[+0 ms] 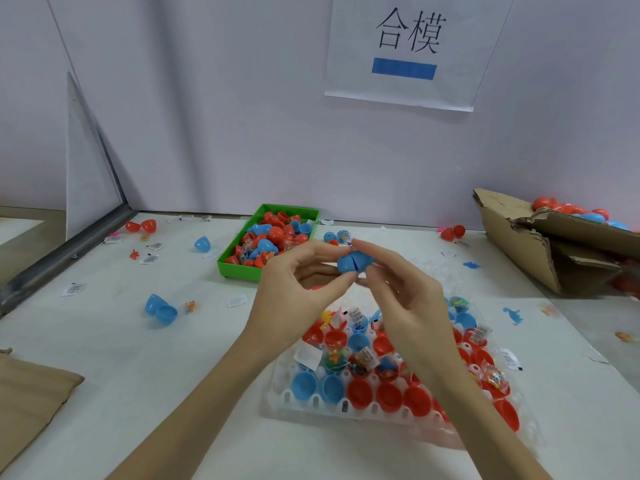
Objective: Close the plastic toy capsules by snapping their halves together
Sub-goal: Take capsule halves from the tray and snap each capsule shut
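Observation:
A blue plastic capsule (354, 263) is held above the table between both hands, its two halves nearly together with a thin gap showing. My left hand (298, 289) pinches the left half with thumb and fingertips. My right hand (403, 292) pinches the right half from the other side. Below the hands lies a clear plastic tray (301, 400) holding several open red and blue capsule halves, some with small packaged toys inside.
A green bin (239, 268) of red and blue capsules stands behind the hands. A torn cardboard box (519, 244) with capsules sits at the right. Loose blue halves (161, 310), labels and small toys are scattered on the white table. A brown bag (27, 393) lies at the left.

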`<action>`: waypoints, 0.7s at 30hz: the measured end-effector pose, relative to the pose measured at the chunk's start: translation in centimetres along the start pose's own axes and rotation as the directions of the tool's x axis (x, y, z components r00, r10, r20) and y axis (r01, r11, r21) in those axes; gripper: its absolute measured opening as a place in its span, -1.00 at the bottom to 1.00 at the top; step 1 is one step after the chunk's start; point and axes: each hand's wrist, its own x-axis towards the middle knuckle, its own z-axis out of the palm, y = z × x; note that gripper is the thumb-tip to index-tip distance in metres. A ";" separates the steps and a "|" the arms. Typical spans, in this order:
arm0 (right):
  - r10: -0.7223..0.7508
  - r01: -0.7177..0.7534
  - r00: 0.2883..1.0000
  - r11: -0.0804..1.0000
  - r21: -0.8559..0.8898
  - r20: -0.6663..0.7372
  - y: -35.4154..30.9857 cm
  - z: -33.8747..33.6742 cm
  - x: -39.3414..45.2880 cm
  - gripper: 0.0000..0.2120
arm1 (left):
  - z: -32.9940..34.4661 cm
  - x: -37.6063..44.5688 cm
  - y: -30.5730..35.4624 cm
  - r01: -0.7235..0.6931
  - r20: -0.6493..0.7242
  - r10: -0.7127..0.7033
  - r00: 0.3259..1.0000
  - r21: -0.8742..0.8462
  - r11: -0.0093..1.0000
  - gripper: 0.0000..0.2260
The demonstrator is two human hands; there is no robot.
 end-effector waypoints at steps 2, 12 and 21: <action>0.050 -0.048 0.997 0.998 0.039 -0.055 -0.2 -0.3 0.2 -0.70 | 0.0 -0.1 0.0 -0.023 0.025 0.023 0.999 0.025 0.999 -0.72; 0.159 -0.133 0.973 0.978 0.160 -0.167 0.0 -0.3 0.0 -0.73 | 0.5 -0.4 0.3 0.002 -0.030 -0.003 1.000 -0.005 1.000 -0.70; 0.162 -0.138 0.969 0.981 0.137 -0.187 0.2 -0.3 -0.1 -0.70 | 0.4 -0.2 0.5 -0.005 -0.019 0.005 1.000 0.003 1.000 -0.68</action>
